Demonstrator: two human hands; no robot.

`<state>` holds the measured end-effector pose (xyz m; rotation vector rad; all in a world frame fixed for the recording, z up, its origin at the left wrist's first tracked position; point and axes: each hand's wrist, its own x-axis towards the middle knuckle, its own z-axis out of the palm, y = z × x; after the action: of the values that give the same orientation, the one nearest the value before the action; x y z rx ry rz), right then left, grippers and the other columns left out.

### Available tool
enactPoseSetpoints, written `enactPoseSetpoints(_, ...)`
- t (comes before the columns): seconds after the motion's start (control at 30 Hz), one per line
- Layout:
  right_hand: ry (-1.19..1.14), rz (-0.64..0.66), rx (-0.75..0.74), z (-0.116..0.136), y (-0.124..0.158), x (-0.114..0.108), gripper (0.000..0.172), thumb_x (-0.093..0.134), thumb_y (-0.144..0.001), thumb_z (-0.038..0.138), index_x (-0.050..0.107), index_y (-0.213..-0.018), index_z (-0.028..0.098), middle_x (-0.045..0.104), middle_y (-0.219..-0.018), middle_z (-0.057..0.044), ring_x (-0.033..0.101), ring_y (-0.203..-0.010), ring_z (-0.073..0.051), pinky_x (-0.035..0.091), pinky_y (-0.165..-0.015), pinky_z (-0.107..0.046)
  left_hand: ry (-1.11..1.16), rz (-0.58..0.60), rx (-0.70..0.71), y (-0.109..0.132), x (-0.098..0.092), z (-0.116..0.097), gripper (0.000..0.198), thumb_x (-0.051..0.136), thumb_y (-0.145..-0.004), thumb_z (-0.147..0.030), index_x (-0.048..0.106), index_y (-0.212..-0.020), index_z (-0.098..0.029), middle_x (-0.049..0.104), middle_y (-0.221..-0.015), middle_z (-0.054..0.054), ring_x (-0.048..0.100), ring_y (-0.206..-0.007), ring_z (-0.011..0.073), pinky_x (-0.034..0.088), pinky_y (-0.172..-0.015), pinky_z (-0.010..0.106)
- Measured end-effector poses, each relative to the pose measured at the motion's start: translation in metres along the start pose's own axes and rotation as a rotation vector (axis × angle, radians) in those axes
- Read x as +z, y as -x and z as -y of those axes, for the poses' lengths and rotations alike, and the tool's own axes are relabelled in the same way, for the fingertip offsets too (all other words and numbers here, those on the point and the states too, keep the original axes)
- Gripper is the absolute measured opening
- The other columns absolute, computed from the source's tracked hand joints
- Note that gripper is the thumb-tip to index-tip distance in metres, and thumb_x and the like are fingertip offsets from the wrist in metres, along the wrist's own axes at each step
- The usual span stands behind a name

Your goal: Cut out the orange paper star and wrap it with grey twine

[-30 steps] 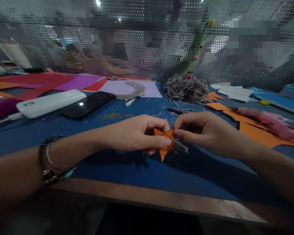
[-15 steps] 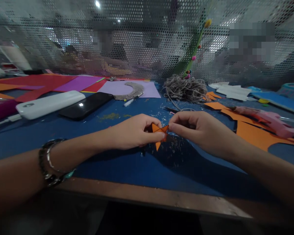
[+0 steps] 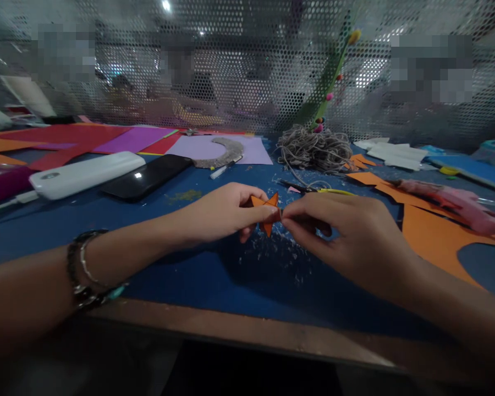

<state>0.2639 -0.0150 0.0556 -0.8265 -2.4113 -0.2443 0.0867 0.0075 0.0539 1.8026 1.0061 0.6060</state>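
Note:
A small orange paper star (image 3: 268, 227) is held up over the blue table, its points sticking out around my left thumb. My left hand (image 3: 220, 213) is closed on it, thumb in front and fingers behind. From the other side my right hand (image 3: 346, 225) pinches the star's right-hand point between thumb and fingertips. Scissors with yellow handles (image 3: 334, 191) lie just behind my right hand, partly covered by it. Small pale scraps or scratches mark the tabletop (image 3: 297, 258) below the star.
Left are a black phone (image 3: 148, 179), a white oblong device (image 3: 86, 173) and coloured sheets (image 3: 127, 140). A grey felt crescent (image 3: 226, 154) lies on lilac paper. Grey cord (image 3: 313, 148) is heaped behind. Right are orange paper offcuts (image 3: 429, 236) and a pink glue gun (image 3: 457, 203). Perforated metal (image 3: 239, 93) closes the back.
The star has turned and risen slightly between my hands. My right fingertips have shifted from its upper right point to its right side, and the right hand sits lower, uncovering the yellow scissors.

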Motion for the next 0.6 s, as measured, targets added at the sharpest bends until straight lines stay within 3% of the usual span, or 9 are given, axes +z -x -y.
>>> enactPoseSetpoints(0.13,0.028,-0.01,-0.039,0.0,0.001,0.0,0.015,0.049,-0.08,0.015,0.059,-0.07,0.015,0.057,-0.059,0.001,0.047,-0.051,-0.007,0.034,-0.052,-0.018,0.183,-0.043,-0.033,0.0,0.001,-0.004,0.024,0.047,-0.082,-0.021,0.047,-0.059,-0.015,0.039,-0.043,-0.008,0.041,-0.041,0.0037,0.032,-0.044,0.014)
enactPoseSetpoints(0.3,-0.063,0.006,0.017,-0.002,-0.001,-0.001,0.013,0.05,-0.079,0.013,0.059,-0.07,0.015,0.056,-0.058,0.002,0.045,-0.048,-0.006,0.034,-0.05,-0.016,0.397,-0.046,-0.028,0.001,0.003,-0.006,0.022,0.047,-0.083,-0.018,0.05,-0.061,-0.015,0.04,-0.047,-0.008,0.034,-0.039,0.0015,0.031,-0.043,0.012)
enactPoseSetpoints(0.6,-0.44,0.126,0.296,-0.01,-0.005,-0.006,0.019,0.049,-0.079,0.024,0.06,-0.068,0.016,0.051,-0.055,0.002,0.041,-0.047,-0.006,0.032,-0.044,-0.017,0.424,-0.02,0.073,0.002,0.0,-0.004,0.02,0.047,-0.084,-0.018,0.052,-0.065,-0.015,0.043,-0.049,-0.007,0.038,-0.044,0.0022,0.034,-0.05,0.013)
